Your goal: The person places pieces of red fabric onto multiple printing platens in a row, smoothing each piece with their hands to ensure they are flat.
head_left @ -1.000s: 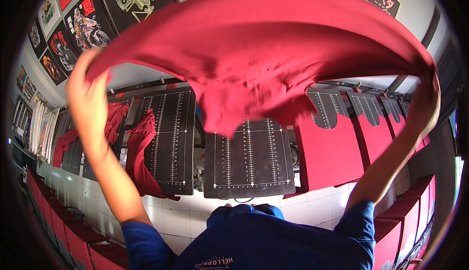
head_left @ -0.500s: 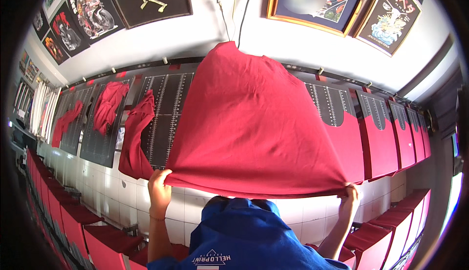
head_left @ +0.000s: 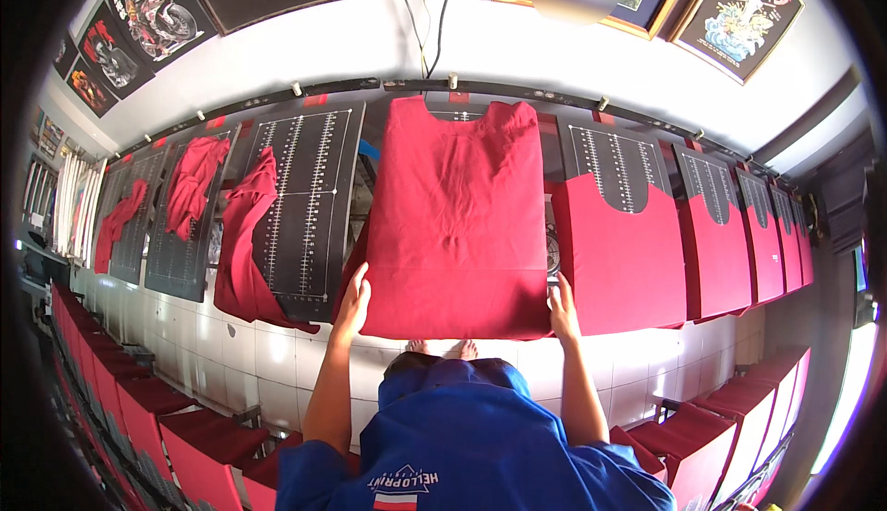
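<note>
A red T-shirt (head_left: 455,234) is drawn over the printing board straight ahead of me, its neckline at the far end and its bottom edge across the near end. At the shirt's near left side is my left hand (head_left: 353,306), fingers stretched forward along the fabric. My right hand (head_left: 563,310) lies at the opposite side in much the same way, fingers extended against the edge. Neither hand appears to pinch the cloth, though the undersides of the fingers are hidden.
A dark board with white ruler marks (head_left: 309,206) stands to the left, with a bunched red shirt (head_left: 242,243) on its left edge. Farther left, boards carry crumpled red cloth (head_left: 196,183). To the right, several boards wear smooth red shirts (head_left: 624,261). Another row of red-covered boards (head_left: 199,437) stands behind me.
The shirt, stretched wide between both hands before, now lies flat and narrower over the board. My hands have let go of its bottom corners and moved inward to the board's sides.
</note>
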### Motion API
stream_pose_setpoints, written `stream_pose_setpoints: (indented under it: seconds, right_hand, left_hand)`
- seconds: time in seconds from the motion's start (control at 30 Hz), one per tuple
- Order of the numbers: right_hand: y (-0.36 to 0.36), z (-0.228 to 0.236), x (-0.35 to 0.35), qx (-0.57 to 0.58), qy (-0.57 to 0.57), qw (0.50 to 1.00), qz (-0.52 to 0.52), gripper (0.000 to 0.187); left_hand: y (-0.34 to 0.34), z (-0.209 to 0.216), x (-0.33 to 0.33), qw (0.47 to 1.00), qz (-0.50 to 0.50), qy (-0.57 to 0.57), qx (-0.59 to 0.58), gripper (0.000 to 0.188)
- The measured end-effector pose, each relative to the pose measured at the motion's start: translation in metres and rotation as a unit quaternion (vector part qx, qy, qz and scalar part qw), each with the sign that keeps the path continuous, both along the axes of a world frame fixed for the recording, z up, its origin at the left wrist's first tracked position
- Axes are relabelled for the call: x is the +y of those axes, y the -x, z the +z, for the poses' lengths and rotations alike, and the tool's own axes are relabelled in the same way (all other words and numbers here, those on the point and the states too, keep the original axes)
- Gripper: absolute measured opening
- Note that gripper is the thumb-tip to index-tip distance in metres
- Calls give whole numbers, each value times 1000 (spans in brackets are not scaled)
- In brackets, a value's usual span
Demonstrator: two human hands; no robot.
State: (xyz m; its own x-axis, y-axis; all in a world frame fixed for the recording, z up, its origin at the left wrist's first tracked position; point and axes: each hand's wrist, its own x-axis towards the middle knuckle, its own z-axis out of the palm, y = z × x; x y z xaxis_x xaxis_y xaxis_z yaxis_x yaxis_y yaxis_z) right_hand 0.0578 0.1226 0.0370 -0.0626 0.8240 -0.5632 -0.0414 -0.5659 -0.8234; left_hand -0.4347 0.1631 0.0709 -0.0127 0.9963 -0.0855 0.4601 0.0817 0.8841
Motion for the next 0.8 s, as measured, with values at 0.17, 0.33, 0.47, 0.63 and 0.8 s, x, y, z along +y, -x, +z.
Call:
stream_pose_setpoints:
  seconds: [0.17, 0.33, 0.47, 0.63, 0.8]
  right_hand:
    - [-6, -116, -24, 155, 50, 983, -83, 48]
    - [-10, -50, -90, 114, 139, 948, -261, 42]
    - [-26, -76, -119, 39, 115, 951, -286, 18]
    - [-23, -76, -167, -64, 185, 945, -260, 12]
    - [-12, -89, -194, -70, 227, 922, -305, 12]
  left_hand:
    - [29, -118, -10, 745, 171, 341, -548, 85]
    - [43, -92, -95, 981, 4, 126, -144, 53]
    - [74, -76, -141, 873, 209, 260, -356, 38]
    - [94, -106, -164, 873, 220, 306, -310, 25]
    - [98, -128, -179, 867, 224, 364, -256, 35]
